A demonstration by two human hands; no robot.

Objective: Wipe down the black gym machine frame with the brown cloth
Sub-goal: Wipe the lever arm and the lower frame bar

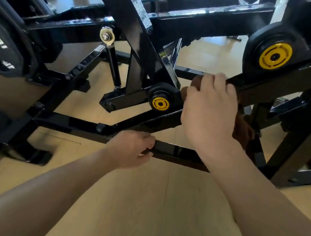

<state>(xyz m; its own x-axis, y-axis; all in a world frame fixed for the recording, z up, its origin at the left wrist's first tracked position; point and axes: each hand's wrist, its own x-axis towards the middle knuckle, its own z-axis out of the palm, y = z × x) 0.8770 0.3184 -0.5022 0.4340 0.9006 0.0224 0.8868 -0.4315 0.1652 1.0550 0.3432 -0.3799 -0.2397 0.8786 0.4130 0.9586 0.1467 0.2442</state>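
Both bare forearms reach up from the bottom of the frame toward its centre. The left hand (pixel 132 150), just below the middle, has its back to the camera and its fingers curled round a low horizontal bar of the black frame (pixel 175 152), thumb underneath. The right hand (pixel 210 109), higher and right of centre, is seen from the back, wrist bent, fingers curled over the brown cloth (pixel 243 129), which it presses against a sloping bar.
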